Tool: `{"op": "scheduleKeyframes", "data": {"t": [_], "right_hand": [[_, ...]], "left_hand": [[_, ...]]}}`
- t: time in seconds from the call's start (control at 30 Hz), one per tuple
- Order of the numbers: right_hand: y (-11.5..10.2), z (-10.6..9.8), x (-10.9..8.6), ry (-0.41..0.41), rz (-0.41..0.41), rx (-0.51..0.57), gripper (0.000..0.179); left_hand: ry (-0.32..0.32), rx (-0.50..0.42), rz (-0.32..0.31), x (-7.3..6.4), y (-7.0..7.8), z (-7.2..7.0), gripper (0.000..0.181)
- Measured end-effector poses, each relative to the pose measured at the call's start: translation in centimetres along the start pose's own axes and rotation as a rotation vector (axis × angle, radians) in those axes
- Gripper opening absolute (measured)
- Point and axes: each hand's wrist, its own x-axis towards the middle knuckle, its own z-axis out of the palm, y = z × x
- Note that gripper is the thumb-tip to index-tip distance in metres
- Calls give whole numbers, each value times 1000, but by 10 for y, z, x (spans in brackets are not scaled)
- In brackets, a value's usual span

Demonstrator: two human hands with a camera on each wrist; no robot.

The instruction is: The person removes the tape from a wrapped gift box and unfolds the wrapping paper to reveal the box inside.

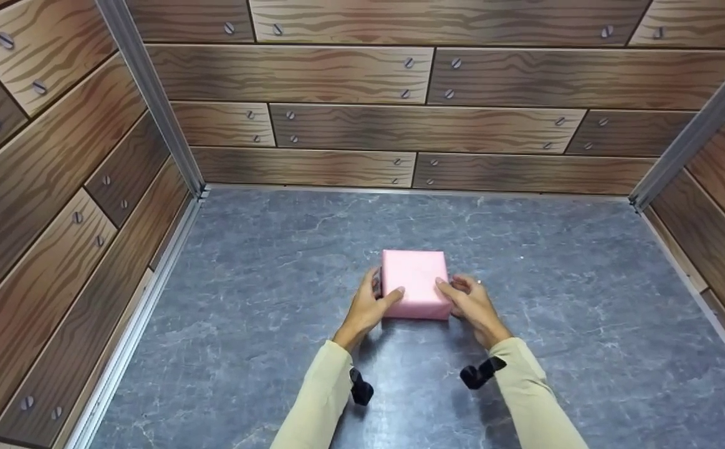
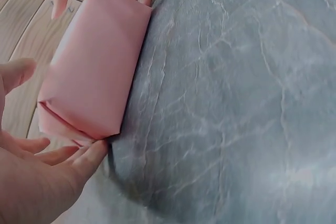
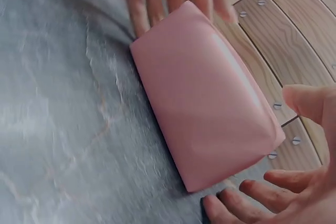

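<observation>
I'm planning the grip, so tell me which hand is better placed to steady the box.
Probably the left hand: its fingertips appear to touch the pink box, while those of the right hand seem slightly apart.

A booth-like enclosure [image 1: 50, 168] around me, walls [image 1: 337, 78] patterned as wooden planks with screw heads [image 1: 277, 28], grey metal corner strips [image 1: 154, 93], blue-grey marbled surface [image 1: 262, 249] below.

The box [image 1: 415, 277] hides its bottom between the fingers [image 3: 265, 195]. A dark bit [image 1: 377, 284] by the left hand [image 1: 365, 308] is too small to name. Behind the fingers, the edge cuts off 2 sleeves [image 1: 318, 393].
</observation>
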Motion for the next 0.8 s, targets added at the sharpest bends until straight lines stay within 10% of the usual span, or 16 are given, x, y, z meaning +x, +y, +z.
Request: {"op": "scheduleKeyframes", "data": {"t": [0.8], "right_hand": [[4, 9, 7, -42, 9, 187, 55]], "left_hand": [[-38, -57, -12, 2, -2, 3, 67]]}}
